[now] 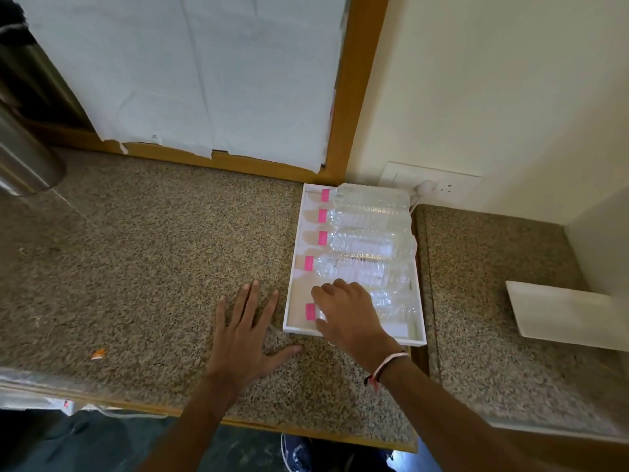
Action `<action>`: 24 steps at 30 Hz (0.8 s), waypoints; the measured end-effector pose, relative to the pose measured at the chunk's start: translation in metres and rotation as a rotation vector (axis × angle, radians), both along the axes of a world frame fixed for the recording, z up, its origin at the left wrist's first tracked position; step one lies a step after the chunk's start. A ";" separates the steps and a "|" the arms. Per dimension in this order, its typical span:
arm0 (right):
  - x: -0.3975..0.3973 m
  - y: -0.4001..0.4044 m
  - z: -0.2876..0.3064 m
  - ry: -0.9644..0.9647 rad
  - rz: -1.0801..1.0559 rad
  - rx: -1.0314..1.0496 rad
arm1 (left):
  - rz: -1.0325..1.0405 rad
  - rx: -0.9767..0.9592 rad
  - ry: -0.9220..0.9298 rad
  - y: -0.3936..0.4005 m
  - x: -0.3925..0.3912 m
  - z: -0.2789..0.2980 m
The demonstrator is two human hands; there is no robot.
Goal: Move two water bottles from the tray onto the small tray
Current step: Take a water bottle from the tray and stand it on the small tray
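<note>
Fingers spread wide, the left hand (245, 330) lies flat on the speckled counter (136, 267), holding nothing. Just beside it, the right hand (347, 315) curls over the nearest water bottle (391, 306) lying in the white tray (354, 335); whether it grips is unclear. Small tray (561, 315) sits far right.

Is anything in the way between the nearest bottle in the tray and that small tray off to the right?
Nothing visible blocks it. The right hand is on the nearest bottle in the tray. Between it and the small tray lies only bare countertop, past the tray's low right wall. The left hand rests flat, away from that path.
</note>
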State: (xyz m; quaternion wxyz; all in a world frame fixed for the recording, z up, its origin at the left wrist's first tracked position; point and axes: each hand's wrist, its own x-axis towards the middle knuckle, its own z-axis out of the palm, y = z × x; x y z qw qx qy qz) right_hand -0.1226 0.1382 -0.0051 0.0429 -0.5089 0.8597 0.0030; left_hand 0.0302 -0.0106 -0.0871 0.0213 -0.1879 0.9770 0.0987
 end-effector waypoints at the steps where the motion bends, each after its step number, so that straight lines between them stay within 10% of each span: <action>1: 0.001 0.000 0.003 -0.013 0.009 -0.015 | -0.004 0.000 0.003 0.000 -0.001 -0.001; 14: -0.019 0.055 0.075 -0.784 -0.528 -0.901 | -0.012 -0.011 0.009 0.001 0.000 -0.003; 24: -0.021 0.078 0.089 -0.736 -0.486 -0.933 | 0.004 -0.034 0.052 0.008 -0.005 0.015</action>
